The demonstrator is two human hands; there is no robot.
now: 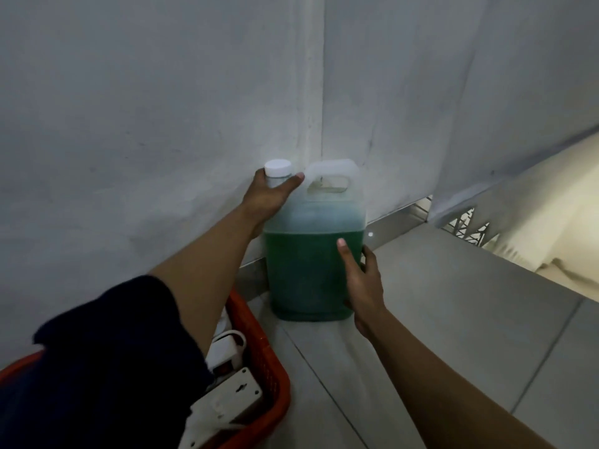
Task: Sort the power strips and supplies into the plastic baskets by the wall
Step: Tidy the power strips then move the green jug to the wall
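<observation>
A large clear plastic jug [312, 254], a little over half full of green liquid, is stood upright on the tiled floor [453, 335] in the corner where two pale walls [129, 108] meet, near the centre of the view. Its white cap [277, 168] sits at about 11 o'clock of the jug body, and its moulded handle [330, 176] is at 12 o'clock. The left hand [265, 199] is wrapped around the neck just under the cap, fingers closed on it. The right hand [363, 283] is pressed against the jug's side at about 4 o'clock, thumb on the front face and fingers curled round the far edge, so the jug is gripped by both hands. At 7 o'clock from the jug, just beside it along the left wall, an orange plastic basket [265, 348] is seen, partly covered by the dark sleeve [107, 361] of the left arm. White power strips [231, 393] and a white cord are lying inside the basket. A metal strip [392, 223] runs along the foot of the wall at 3 o'clock.
</observation>
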